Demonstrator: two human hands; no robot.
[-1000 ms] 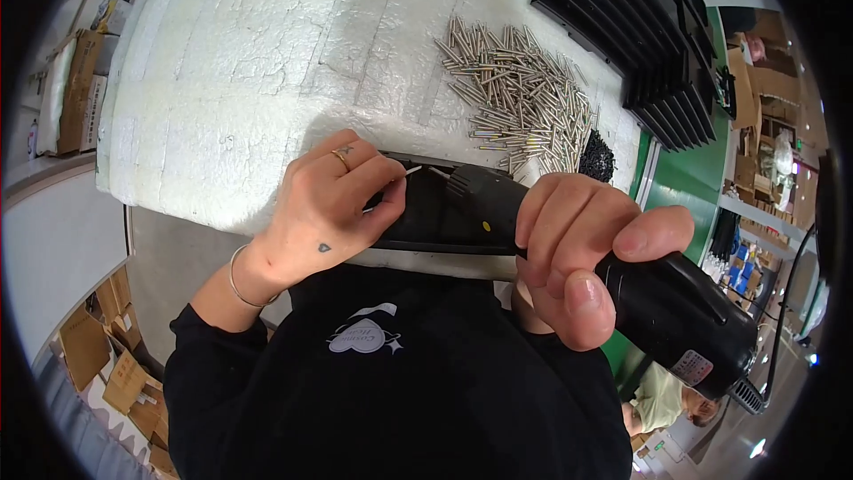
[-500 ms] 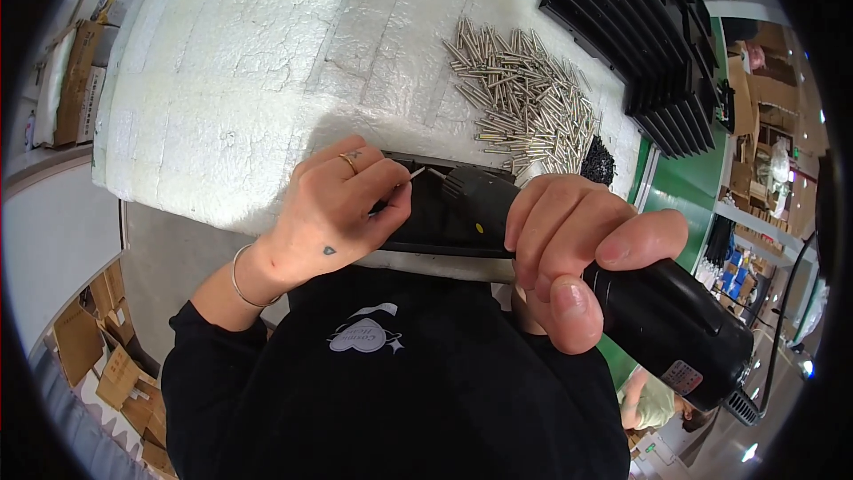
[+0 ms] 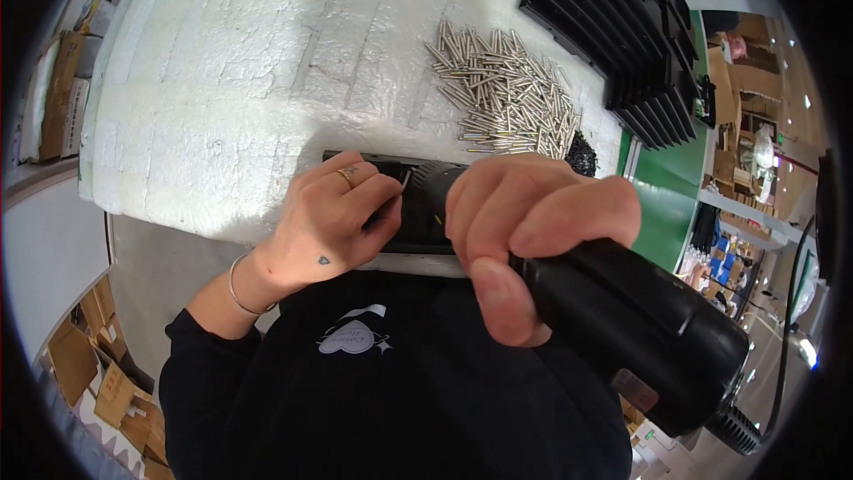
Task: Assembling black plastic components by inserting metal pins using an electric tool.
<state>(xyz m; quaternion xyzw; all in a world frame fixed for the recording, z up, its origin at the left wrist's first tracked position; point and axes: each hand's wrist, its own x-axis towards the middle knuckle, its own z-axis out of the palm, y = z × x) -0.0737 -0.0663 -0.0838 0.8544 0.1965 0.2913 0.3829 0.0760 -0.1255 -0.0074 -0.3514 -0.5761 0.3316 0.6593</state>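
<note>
Fig.: L hand pinches a small metal pin at the black finned part on the bench edge, R hand fingers wrapped round the black power driver — keep tool square w/ pin, part braced — pin pile near.

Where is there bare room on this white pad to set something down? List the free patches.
Free: the wide stretch of white pad left of the pile of metal pins, running to its left edge and above the left hand. Crowded: the right end, where the pins meet the black finned parts, and the near edge, filled by the right hand gripping the black power tool.
</note>
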